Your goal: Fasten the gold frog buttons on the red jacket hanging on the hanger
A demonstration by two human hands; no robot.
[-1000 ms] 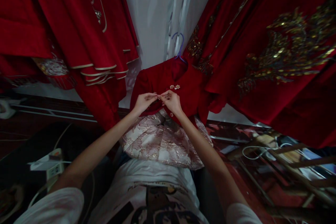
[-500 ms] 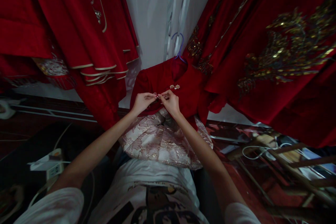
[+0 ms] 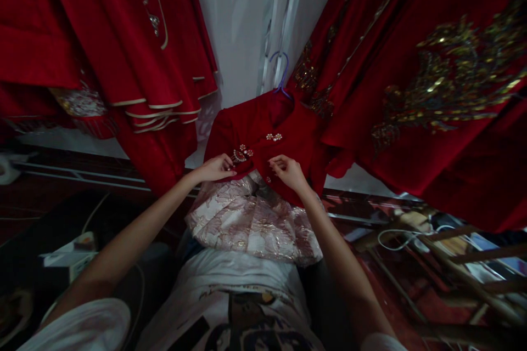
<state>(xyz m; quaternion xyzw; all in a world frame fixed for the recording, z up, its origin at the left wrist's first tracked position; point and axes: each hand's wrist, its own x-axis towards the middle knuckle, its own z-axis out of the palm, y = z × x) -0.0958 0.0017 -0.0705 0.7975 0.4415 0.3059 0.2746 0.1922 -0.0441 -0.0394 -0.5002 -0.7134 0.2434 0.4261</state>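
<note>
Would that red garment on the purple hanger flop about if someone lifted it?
The red garment has a creased sleeve, so it would probably droop. The purple hanger at its neck may keep the shoulders spread. The beaded ornament, lumpier than the cloth, might snag.

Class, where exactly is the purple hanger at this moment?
In the head view, the purple hanger is above and slightly right of centre, its hook sticking up above the neck opening of the red jacket.

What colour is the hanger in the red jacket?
The hanger is bluish purple, seen in the head view.
</note>
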